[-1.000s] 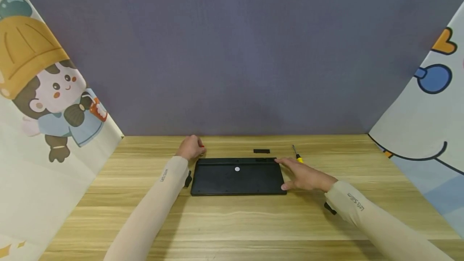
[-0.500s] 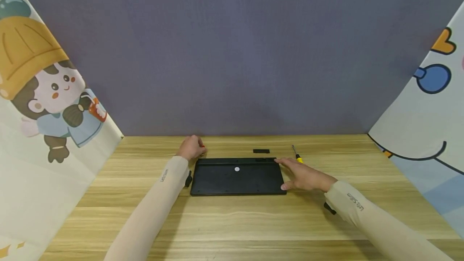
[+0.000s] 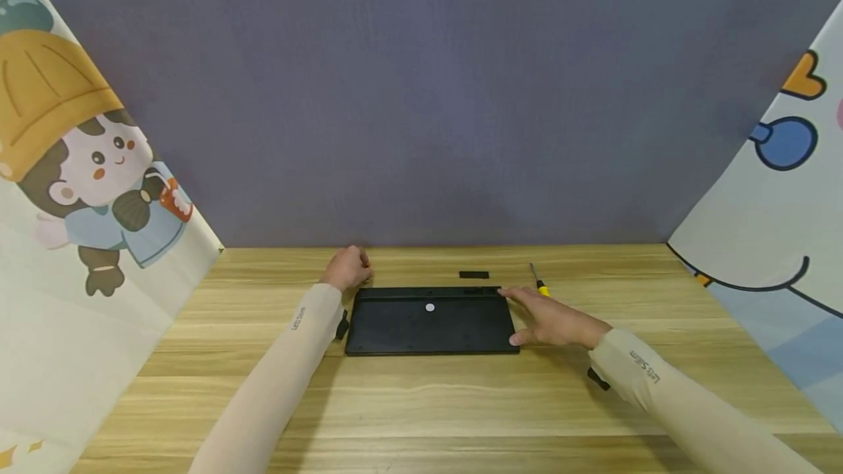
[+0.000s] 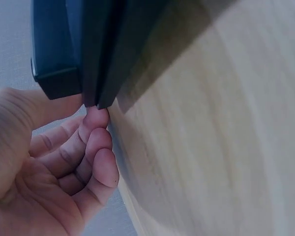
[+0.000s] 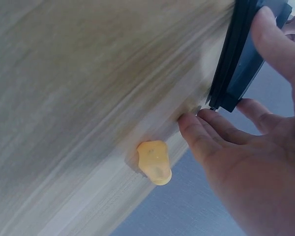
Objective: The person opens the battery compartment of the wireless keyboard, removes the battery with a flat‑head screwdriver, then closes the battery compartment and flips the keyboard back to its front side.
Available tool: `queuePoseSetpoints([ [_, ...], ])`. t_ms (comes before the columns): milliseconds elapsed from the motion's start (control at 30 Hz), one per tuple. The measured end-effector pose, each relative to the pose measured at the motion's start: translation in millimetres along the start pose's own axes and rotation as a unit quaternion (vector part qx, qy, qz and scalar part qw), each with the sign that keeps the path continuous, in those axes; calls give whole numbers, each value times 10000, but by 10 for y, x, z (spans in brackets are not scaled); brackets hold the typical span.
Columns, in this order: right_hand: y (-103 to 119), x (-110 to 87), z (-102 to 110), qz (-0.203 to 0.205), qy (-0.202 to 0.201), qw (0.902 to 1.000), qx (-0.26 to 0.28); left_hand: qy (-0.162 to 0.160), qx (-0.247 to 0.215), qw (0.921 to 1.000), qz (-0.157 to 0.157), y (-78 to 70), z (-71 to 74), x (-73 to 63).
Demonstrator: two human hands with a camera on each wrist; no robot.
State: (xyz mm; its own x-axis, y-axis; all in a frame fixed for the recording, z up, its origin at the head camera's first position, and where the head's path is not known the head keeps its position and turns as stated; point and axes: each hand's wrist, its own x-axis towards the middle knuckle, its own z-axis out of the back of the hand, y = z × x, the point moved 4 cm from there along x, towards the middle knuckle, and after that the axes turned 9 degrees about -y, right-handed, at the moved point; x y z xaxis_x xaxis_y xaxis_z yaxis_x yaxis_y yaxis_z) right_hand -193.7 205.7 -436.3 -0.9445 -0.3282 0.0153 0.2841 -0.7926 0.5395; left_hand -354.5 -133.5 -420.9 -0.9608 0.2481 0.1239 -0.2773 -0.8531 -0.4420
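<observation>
A black keyboard (image 3: 431,328) lies face down on the table, a white round spot on its underside. My left hand (image 3: 345,269) is at its far left corner, fingers curled, pinching a small thing with a red-orange bit (image 3: 366,265); the rest is hidden. In the left wrist view that hand (image 4: 54,162) shows curled fingers behind the keyboard's dark edge (image 4: 59,59). My right hand (image 3: 546,317) rests at the right end, thumb on the near right edge and index fingertip at the far right corner. Its other fingers (image 5: 206,132) lie fairly straight on the table in the right wrist view.
Behind the keyboard lies a small black strip-shaped cover (image 3: 474,275). A screwdriver (image 3: 541,285) with a yellow and black handle lies beyond my right hand. The wooden table (image 3: 421,408) ends at a grey back panel (image 3: 421,108), with printed side walls left and right.
The hands and keyboard stay almost where they were. Less of the red-orange bit at my left fingertips shows now.
</observation>
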Motion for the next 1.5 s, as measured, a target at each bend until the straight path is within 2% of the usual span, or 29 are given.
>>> queuePoseSetpoints([
  [267, 12, -5, 15, 83, -31, 10000, -23, 48, -128, 9999, 24, 29, -6, 2],
  [667, 29, 10, 7, 65, -20, 10000, 18, 36, -58, 10000, 69, 24, 24, -5],
  [1000, 29, 1, 22, 249, -47, 9997, 56, 194, -125, 9996, 155, 5, 131, -112],
  [1333, 38, 38, 39, 253, 74, 9992, 290, 457, -78, 9977, -496, -3, 240, -338],
  [1500, 48, 45, 53, 281, 108, 9992, 270, 866, -113, 9921, -902, 3, 247, -516],
])
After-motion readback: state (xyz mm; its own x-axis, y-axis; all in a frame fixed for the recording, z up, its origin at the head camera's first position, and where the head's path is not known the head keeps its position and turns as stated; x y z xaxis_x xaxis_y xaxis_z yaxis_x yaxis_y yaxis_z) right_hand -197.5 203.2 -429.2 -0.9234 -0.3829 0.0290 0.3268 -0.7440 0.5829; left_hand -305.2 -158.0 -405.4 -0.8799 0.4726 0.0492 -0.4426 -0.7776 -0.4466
